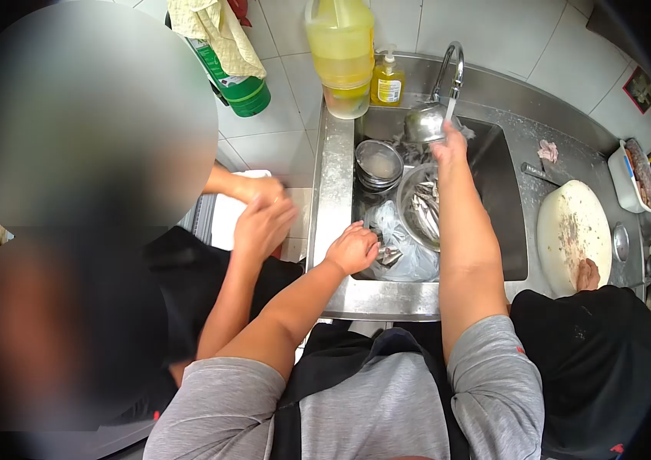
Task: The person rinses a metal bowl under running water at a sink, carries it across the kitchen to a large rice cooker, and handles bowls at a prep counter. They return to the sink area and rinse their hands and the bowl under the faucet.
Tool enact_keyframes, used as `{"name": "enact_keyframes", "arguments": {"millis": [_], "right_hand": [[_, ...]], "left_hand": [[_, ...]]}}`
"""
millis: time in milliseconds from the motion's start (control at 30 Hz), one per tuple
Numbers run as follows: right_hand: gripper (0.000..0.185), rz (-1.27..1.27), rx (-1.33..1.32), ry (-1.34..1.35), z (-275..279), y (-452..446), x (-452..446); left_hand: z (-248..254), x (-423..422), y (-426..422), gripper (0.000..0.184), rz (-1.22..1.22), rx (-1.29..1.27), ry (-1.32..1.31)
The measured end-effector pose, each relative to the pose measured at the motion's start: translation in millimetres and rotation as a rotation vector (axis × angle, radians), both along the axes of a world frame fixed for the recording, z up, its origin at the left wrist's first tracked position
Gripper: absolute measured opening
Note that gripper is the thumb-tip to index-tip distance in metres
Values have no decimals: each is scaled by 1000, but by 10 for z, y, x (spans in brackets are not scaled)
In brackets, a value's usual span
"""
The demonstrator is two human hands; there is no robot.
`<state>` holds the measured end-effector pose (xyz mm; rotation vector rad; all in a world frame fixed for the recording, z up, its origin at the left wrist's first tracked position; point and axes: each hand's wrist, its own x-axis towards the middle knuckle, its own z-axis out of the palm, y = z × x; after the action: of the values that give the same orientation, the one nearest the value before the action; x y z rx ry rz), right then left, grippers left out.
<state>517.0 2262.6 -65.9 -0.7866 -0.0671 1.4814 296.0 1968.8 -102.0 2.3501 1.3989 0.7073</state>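
Observation:
My right hand (450, 143) is at the rim of a shiny metal bowl (427, 123), gripping it under the running tap (456, 73). Water falls between the spout and the bowl. At the sink's front left, my left hand (354, 247) has its fingers curled; what they hold, if anything, is hidden. Just beside these fingers, small silvery fish (391, 254) lie with a clear plastic bag (416, 264). More fish (425, 207) fill a round bowl (404, 205) in the sink.
Stacked metal bowls (379, 162) stand in the sink's left side. Behind are a yellow liquid jug (341, 54) and a soap bottle (387, 83). At right, another person's hand (588, 274) touches a stained white board (571, 230). Another person's hands (264, 215) are at left.

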Motion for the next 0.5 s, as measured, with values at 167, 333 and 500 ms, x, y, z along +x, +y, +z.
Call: {"name": "enact_keyframes", "arguments": {"millis": [167, 333, 500], "right_hand": [[29, 114, 163, 172, 282, -294, -9], [65, 409, 49, -749, -302, -80, 28], [40, 759, 184, -2056, -242, -618, -64]], "left_hand": [[38, -1, -16, 18, 11, -12, 2], [67, -7, -30, 17, 19, -16, 7], [3, -14, -29, 16, 23, 5, -19]]}}
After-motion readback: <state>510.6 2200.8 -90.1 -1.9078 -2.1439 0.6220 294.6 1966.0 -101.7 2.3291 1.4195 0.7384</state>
